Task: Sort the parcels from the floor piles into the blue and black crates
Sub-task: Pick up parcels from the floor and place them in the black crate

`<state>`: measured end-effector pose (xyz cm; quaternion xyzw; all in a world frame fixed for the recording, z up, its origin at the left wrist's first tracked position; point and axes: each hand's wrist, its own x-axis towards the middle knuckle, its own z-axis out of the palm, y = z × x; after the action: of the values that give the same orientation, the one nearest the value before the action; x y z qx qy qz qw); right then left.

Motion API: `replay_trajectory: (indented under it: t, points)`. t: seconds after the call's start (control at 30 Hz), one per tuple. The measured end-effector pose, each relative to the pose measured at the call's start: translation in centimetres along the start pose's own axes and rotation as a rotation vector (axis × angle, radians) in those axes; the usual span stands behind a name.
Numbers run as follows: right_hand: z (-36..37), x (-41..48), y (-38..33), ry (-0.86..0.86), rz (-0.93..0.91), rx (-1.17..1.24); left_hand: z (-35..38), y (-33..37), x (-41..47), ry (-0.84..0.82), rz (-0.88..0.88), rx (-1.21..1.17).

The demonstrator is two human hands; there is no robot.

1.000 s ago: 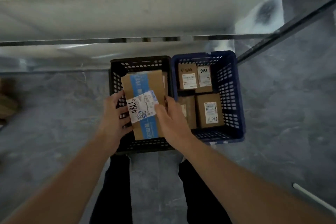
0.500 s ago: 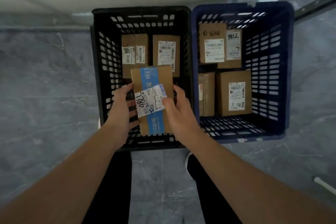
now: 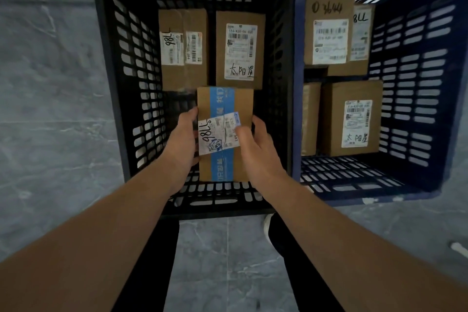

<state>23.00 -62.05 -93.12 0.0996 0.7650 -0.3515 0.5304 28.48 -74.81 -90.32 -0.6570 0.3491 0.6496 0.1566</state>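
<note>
A brown cardboard parcel (image 3: 225,119) with a blue tape stripe and a white label marked "98LL" is down inside the black crate (image 3: 126,88), in its near half. My left hand (image 3: 181,142) grips its left edge and my right hand (image 3: 255,147) holds its right side, thumb on the label. Two more labelled parcels, one (image 3: 183,49) on the left and one (image 3: 239,49) beside it, lie at the far end of the black crate. The blue crate (image 3: 420,88) stands touching it on the right and holds several brown parcels (image 3: 352,119).
Both crates stand on a grey marble-patterned floor (image 3: 50,109). My dark trouser legs (image 3: 149,266) are just in front of the black crate. A small white object (image 3: 459,248) lies on the floor at the right edge.
The view has closed in on the crates as I leaned forward. Both hands have carried the taped parcel from above the black crate's rim down into its near half.
</note>
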Motion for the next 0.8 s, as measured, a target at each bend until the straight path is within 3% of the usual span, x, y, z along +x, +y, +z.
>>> replay_trajectory:
  t: [0.5,0.8]
  points:
    - [1.0,6.1,2.5,0.036,0.164,-0.111,2.1,-4.1,7.4,-0.062,-0.011,-0.011]
    - [1.4,9.4,3.3,0.120,0.154,-0.085,3.2,-5.3,11.2,-0.102,-0.048,-0.088]
